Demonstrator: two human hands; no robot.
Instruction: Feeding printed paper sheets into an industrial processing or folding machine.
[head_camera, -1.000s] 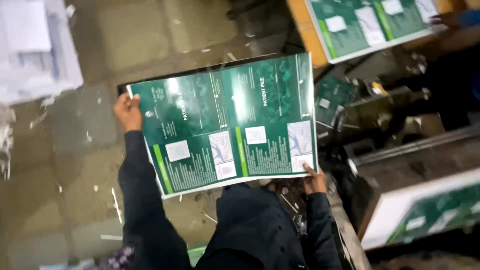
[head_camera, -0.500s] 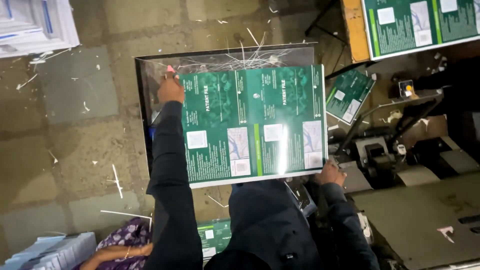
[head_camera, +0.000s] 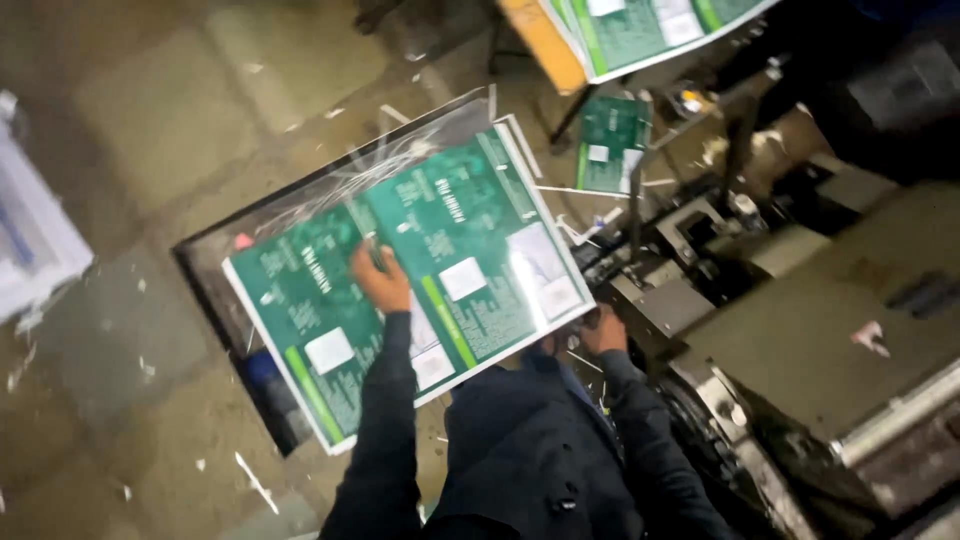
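Note:
A large green printed sheet (head_camera: 440, 260) with white panels lies tilted over a dark, glossy tray or board (head_camera: 215, 270) on the floor. My left hand (head_camera: 380, 280) rests on top of the sheet near its middle, pressing on it without gripping an edge. My right hand (head_camera: 605, 330) grips the sheet's near right corner, next to the machine. Both arms are in dark sleeves.
A grey metal machine (head_camera: 800, 340) fills the right side. At the top, an orange table (head_camera: 545, 45) holds more green sheets (head_camera: 650, 30), and a small green sheet (head_camera: 612, 140) lies below it. A white paper stack (head_camera: 30, 235) sits at left. Paper scraps litter the tiled floor.
The sheet has come down and tilted over the dark tray. My left hand left the sheet's far left edge and now lies on its middle. My right hand stays at the near right corner.

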